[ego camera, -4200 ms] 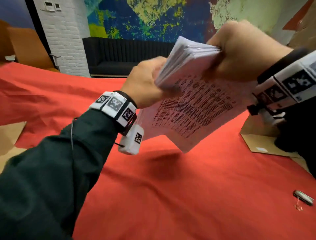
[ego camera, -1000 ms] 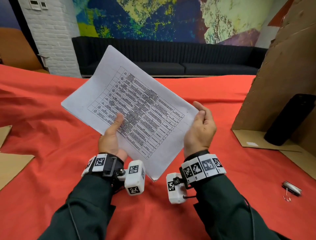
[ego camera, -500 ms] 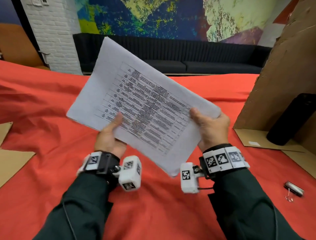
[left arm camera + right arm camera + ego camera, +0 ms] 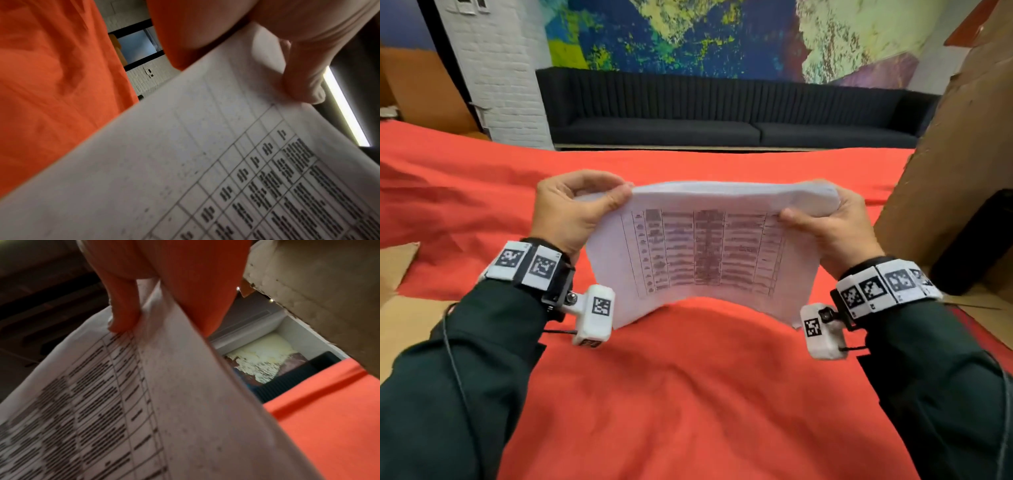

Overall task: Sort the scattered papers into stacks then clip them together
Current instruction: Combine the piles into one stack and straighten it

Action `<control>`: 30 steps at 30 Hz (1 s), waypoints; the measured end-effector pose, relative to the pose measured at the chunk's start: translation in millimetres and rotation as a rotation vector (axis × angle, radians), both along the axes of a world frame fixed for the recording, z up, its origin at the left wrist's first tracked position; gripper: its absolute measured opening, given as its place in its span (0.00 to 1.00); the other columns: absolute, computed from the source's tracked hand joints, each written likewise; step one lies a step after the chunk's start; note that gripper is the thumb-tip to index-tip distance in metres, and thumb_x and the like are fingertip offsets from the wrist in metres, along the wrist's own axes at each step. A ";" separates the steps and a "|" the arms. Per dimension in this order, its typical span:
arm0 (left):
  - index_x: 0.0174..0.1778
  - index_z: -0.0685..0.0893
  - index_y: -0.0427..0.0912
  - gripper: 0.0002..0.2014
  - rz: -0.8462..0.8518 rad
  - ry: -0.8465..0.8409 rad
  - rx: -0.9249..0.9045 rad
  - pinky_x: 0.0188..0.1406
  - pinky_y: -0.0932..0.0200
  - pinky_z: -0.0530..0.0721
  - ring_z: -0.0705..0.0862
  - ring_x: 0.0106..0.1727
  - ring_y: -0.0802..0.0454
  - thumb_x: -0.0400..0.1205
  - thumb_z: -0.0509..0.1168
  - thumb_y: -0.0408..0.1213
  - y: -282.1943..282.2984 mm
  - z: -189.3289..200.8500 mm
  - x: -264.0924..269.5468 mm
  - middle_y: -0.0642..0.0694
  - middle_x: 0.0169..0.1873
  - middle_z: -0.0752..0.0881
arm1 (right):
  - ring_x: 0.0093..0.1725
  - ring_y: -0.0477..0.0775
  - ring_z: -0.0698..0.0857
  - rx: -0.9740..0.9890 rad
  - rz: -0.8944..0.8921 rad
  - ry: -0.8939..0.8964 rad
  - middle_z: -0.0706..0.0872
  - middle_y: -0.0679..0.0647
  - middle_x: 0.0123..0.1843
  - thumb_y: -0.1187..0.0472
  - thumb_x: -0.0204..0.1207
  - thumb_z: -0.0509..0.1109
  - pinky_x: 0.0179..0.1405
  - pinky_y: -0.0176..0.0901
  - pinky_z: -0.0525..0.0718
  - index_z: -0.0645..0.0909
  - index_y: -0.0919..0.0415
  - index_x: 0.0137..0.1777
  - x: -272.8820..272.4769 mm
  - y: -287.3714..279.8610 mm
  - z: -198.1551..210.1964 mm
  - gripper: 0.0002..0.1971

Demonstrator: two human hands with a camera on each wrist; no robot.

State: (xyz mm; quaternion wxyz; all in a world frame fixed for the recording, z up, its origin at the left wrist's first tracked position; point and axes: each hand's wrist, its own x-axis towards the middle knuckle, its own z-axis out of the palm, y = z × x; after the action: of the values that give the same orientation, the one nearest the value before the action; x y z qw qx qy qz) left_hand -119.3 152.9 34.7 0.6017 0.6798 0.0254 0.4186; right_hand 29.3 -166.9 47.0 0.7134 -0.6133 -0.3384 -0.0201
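Red cloth (image 4: pixel 688 394) covers a wide table, with a dark sofa (image 4: pixel 722 113) and a bright painted wall behind it, and a tall sheet of cardboard (image 4: pixel 955 164) standing at the right. Above the cloth, well clear of it, a person in dark sleeves holds a stack of papers (image 4: pixel 705 250) in both hands; the top sheet carries a printed table. The left hand (image 4: pixel 571 212) pinches the upper left corner between thumb and curled fingers, and the right hand (image 4: pixel 828 226) grips the upper right corner the same way, thumb on the printed face. Both wrist views show a thumb pressed on the paper near its edge. The stack hangs from these two corners and sags in an arch along its lower edge. This looks like the squaring-up step before clipping. To do it well, the grip should probably loosen slightly so the sheets can slide, then the lower edge be tapped on the cloth until the edges line up. Pinching hard at the corners could crease them. No clip is in view.
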 end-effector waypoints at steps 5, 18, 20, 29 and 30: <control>0.52 0.91 0.46 0.21 0.060 0.105 0.016 0.42 0.67 0.88 0.88 0.39 0.65 0.64 0.86 0.40 -16.6 -34.0 2.0 0.60 0.37 0.93 | 0.37 0.39 0.85 -0.128 -0.254 0.081 0.88 0.50 0.43 0.78 0.67 0.81 0.40 0.39 0.86 0.84 0.58 0.57 -5.4 -11.9 -39.3 0.22; 0.54 0.91 0.38 0.29 -0.149 0.176 -0.019 0.50 0.58 0.92 0.94 0.50 0.52 0.55 0.87 0.35 -4.6 -44.8 9.2 0.48 0.48 0.96 | 0.84 0.65 0.68 -1.054 -0.637 -0.862 0.70 0.55 0.86 0.57 0.80 0.60 0.83 0.69 0.63 0.65 0.54 0.87 -5.6 -13.4 -9.2 0.33; 0.56 0.92 0.38 0.30 -0.167 0.190 -0.022 0.54 0.54 0.93 0.94 0.53 0.49 0.56 0.87 0.34 -3.0 -48.8 9.8 0.45 0.51 0.95 | 0.85 0.64 0.68 -1.172 -0.546 -0.845 0.68 0.53 0.88 0.58 0.82 0.62 0.85 0.68 0.62 0.61 0.53 0.88 -6.3 -10.3 -5.9 0.34; 0.44 0.97 0.51 0.19 -0.187 0.132 -0.041 0.55 0.55 0.92 0.93 0.48 0.55 0.60 0.84 0.31 1.3 -53.6 17.1 0.52 0.45 0.96 | 0.84 0.61 0.67 -1.270 -0.438 -0.854 0.67 0.52 0.86 0.53 0.83 0.63 0.86 0.68 0.54 0.59 0.52 0.86 -23.0 36.9 12.5 0.32; 0.45 0.97 0.51 0.19 -0.188 0.126 -0.055 0.56 0.53 0.92 0.93 0.49 0.55 0.58 0.86 0.34 2.4 -53.8 16.6 0.51 0.46 0.96 | 0.80 0.62 0.73 -1.281 -0.408 -0.876 0.74 0.52 0.81 0.52 0.83 0.63 0.85 0.68 0.56 0.64 0.51 0.82 -25.0 46.0 14.3 0.28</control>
State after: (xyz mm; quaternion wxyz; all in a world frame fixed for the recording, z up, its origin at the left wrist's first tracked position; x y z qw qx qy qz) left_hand -102.6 155.3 -19.2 0.6539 0.6874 0.0106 0.3158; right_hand 4.3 -120.9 61.3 0.0075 -0.8897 -0.4147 -0.1909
